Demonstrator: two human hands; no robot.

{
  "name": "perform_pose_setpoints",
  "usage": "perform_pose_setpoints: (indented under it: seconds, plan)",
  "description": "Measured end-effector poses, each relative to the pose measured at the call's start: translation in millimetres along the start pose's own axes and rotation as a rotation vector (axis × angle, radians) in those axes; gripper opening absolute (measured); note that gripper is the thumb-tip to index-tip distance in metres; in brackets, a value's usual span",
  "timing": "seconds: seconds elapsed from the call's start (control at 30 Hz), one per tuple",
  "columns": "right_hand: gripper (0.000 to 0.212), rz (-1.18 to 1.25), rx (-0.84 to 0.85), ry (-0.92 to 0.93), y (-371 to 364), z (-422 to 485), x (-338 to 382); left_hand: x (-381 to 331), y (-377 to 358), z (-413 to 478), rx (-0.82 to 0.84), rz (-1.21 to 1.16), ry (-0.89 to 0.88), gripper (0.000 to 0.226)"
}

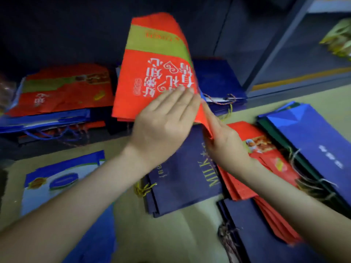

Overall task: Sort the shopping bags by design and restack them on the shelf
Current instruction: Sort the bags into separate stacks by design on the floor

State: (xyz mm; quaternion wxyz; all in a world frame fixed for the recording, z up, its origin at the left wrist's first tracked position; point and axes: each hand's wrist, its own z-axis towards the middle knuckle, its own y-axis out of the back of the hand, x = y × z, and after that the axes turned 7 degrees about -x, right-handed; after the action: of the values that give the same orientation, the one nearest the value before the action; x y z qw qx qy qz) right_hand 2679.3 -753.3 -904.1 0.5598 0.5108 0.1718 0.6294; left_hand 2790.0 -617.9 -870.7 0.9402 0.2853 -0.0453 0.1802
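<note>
Standing before the dark shelf (pixel 57 33), above floor piles (pixel 182 179): red-and-green shopping bag (pixel 152 76), judged light, thin, floppy, crease-prone; best held along the folded edge. Left hand (pixel 163 122) flat, fingers straight, pressing its face. Right hand (pixel 222 143) at lower corner; grip unclear.

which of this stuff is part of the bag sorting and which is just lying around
Job: red bag with green band, between left hand and right hand; red shelf stack; dark blue shelf stack; navy MILK bags; red floor pile; blue bags; white-and-blue bags.
Lying about: yellow-green packets at top right; blurry brownish thing at far left.
</note>
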Motion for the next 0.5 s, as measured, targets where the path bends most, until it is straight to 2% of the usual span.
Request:
perform_pose_setpoints:
  seconds: [0.07,0.23,0.33,0.4,0.5]
  plan:
    - [0.081,-0.023,-0.017,-0.024,22,-17,-42,-36,-17,1,0.023,-0.046,-0.053,0.031]
    - [0.105,-0.223,0.129,-0.118,69,-80,-138,-107,-57,-43,0.396,-0.086,-0.07,0.047]
    - [0.095,-0.355,0.25,-0.128,68,-116,-173,-130,-79,-64,0.529,-0.118,-0.103,0.046]
    - [0.085,-0.491,0.373,-0.125,53,-131,-180,-148,-95,-75,0.68,-0.135,-0.134,0.044]
    - [0.091,-0.459,0.529,-0.117,16,-140,-163,-177,-116,-88,0.856,-0.138,-0.116,0.044]
